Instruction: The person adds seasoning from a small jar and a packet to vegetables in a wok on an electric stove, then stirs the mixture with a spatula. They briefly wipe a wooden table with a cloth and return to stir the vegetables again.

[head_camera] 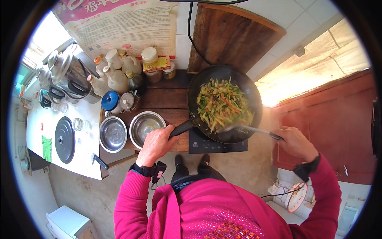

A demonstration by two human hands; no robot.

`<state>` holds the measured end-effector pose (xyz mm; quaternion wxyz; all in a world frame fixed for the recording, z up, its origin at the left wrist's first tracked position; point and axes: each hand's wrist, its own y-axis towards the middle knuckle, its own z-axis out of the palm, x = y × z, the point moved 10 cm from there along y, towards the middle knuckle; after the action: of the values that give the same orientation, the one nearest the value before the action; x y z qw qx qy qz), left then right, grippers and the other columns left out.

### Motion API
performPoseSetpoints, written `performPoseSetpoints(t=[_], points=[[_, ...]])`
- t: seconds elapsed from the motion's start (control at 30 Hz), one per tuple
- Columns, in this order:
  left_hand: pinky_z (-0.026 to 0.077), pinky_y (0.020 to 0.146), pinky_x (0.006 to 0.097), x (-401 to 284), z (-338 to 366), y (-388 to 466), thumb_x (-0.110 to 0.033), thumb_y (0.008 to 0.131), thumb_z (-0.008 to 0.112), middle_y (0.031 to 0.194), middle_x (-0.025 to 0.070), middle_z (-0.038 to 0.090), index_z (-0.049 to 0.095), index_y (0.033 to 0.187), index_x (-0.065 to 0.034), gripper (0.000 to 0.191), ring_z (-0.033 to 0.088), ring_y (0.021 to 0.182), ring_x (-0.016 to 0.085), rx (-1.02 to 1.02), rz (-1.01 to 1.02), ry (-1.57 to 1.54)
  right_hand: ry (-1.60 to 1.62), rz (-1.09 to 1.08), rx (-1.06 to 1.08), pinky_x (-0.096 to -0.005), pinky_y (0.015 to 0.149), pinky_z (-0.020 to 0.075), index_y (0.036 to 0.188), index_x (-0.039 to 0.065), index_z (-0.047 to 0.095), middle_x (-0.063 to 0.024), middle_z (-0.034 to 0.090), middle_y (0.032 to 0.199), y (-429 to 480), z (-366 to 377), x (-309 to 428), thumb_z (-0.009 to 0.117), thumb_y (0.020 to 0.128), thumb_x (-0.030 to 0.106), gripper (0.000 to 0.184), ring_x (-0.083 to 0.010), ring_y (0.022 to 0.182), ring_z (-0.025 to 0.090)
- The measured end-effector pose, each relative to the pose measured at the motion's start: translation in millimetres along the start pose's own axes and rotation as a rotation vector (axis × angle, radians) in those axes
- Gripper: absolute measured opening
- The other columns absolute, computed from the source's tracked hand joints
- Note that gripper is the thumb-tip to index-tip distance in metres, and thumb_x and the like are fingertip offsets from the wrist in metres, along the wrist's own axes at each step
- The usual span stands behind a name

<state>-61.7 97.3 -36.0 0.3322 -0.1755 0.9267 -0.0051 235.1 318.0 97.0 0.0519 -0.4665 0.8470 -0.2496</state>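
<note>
My left hand (158,143) grips the black handle (181,129) of a dark wok (255,98), which sits on an induction cooktop (218,146). Inside the wok lies a heap of chopped vegetables (223,104), green and yellow strips with reddish bits. My right hand (295,142) holds a metal spatula (256,129) by its dark handle. The spatula's blurred blade is at the near edge of the vegetables, partly hidden by them. Just left of my left hand stands a steel bowl (146,127), and a second steel bowl (112,134) is beside it.
Several bottles (116,80) and jars crowd the back of the wooden counter (164,97). A wooden board (232,35) leans on the tiled wall behind the wok. On the white table at left are a black lid (64,139) and a knife (100,162) by its edge. A red cabinet (325,119) stands right.
</note>
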Motion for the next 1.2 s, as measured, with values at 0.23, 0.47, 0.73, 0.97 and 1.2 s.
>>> performPoseSetpoints(t=[0.23, 0.47, 0.73, 0.97, 1.2], points=[[0.052, 0.075, 0.0543, -1.6, 0.2, 0.1, -0.028, 0.091, 0.068, 0.088, 0.0215, 0.07, 0.06, 0.1, -0.0048, 0.026, 0.067, 0.088, 0.044, 0.02, -0.009, 0.038, 0.234, -0.064, -0.323, -0.0444, 0.079, 0.0535, 0.118, 0.002, 0.067, -0.0266, 0.067, 0.1, 32.3, -32.2, -23.0, 0.058, 0.084, 0.002, 0.035, -0.0437, 0.091, 0.066], [0.052, 0.076, 0.0539, -4.5, -3.1, -0.8, -0.028, 0.091, 0.068, 0.089, 0.0213, 0.07, 0.06, 0.101, -0.0045, 0.026, 0.067, 0.089, 0.044, 0.015, -0.014, 0.028, 0.175, -0.068, -0.193, -0.0402, 0.088, 0.0534, 0.123, 0.0, 0.066, -0.023, 0.07, 0.11, 84.9, -15.4, 11.0, 0.063, 0.085, 0.002, 0.038, -0.0372, 0.1, 0.068], [0.052, 0.076, 0.0537, -2.4, -0.9, -0.8, -0.028, 0.091, 0.068, 0.088, 0.0209, 0.07, 0.06, 0.101, -0.0044, 0.027, 0.067, 0.088, 0.044, 0.022, -0.016, 0.046, -0.013, -0.126, -0.216, -0.0436, 0.085, 0.0545, 0.115, 0.005, 0.07, -0.0166, 0.072, 0.106, -36.7, -67.0, -31.5, 0.064, 0.085, 0.007, 0.03, -0.0378, 0.097, 0.067], [0.052, 0.074, 0.0532, -3.9, -1.1, -0.7, -0.027, 0.09, 0.07, 0.085, 0.0224, 0.069, 0.062, 0.103, -0.0045, 0.027, 0.067, 0.086, 0.044, -0.009, 0.015, 0.029, -0.102, -0.145, -0.284, -0.0408, 0.083, 0.0544, 0.114, 0.006, 0.071, -0.016, 0.072, 0.102, 0.7, -30.0, -15.2, 0.067, 0.084, 0.007, 0.03, -0.0332, 0.096, 0.068], [0.05, 0.072, 0.0537, -2.8, -1.3, -1.3, -0.023, 0.089, 0.072, 0.083, 0.0243, 0.068, 0.064, 0.103, -0.005, 0.024, 0.065, 0.085, 0.046, -0.019, 0.003, 0.023, 0.331, 0.064, -0.221, -0.0352, 0.08, 0.053, 0.123, -0.002, 0.066, -0.0157, 0.07, 0.095, 9.5, -36.4, -77.6, 0.063, 0.087, 0.002, 0.036, -0.024, 0.088, 0.068]])
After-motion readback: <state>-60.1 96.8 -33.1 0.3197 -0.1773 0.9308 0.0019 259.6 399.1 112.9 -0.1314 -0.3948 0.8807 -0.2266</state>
